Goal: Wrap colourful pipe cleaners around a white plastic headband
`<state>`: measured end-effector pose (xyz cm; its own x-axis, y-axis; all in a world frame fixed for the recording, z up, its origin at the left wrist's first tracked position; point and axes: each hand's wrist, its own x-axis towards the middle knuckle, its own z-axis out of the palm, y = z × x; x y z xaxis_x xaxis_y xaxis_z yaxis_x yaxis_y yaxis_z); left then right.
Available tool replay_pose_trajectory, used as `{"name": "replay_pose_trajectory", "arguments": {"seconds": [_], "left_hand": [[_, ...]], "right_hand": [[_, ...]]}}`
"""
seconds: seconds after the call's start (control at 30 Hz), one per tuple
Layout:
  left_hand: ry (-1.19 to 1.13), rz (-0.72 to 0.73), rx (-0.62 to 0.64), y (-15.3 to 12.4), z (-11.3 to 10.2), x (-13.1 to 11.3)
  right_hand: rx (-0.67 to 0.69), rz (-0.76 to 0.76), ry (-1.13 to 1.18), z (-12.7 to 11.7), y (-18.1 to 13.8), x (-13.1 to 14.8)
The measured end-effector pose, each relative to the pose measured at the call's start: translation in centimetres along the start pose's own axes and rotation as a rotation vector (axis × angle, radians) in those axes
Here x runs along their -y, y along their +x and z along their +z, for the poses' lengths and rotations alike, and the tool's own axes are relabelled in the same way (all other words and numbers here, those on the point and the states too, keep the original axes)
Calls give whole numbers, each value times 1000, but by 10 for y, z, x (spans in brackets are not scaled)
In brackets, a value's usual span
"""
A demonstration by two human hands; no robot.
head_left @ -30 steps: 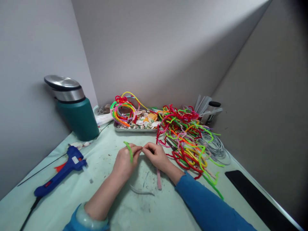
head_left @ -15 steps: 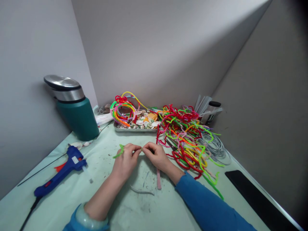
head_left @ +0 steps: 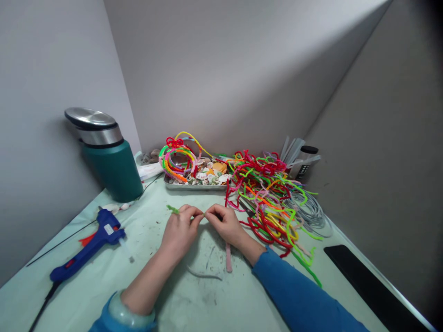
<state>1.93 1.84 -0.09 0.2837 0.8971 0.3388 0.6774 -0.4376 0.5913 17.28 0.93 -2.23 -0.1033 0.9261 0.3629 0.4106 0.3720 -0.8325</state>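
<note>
Green pipe cleaner (head_left: 172,209) juts past the knuckles of the left hand (head_left: 178,230), which pinches it above the surface (head_left: 242,299). Just beside, the right hand (head_left: 227,225) has its grip closed, on what I cannot tell.

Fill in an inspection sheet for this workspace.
Surface: pale green covering, dark specks and smudges.
Job's things: green fuzzy strip showing past the knuckles of the left hand.
Clutter: glue gun, tangled pipe cleaners, tray of small flat pieces, grey strip.
Hands: left hand and right hand pinched, fingertips close; anything between too small to tell.
Cables: black cord from the glue gun; grey coil, material unclear.
Surroundings: plain walls, teal bottle.
</note>
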Motion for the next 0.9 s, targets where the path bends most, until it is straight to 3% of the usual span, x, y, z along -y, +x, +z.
{"name": "replay_pose_trajectory", "arguments": {"seconds": [0.4,0.9], "left_hand": [[-137,-158,51,2,-2,-3],[-527,-397,147,6,8,9]], "right_hand": [[-3,-1,-4,-1,0,4],[-13,-12,-1,0,0,3]]}}
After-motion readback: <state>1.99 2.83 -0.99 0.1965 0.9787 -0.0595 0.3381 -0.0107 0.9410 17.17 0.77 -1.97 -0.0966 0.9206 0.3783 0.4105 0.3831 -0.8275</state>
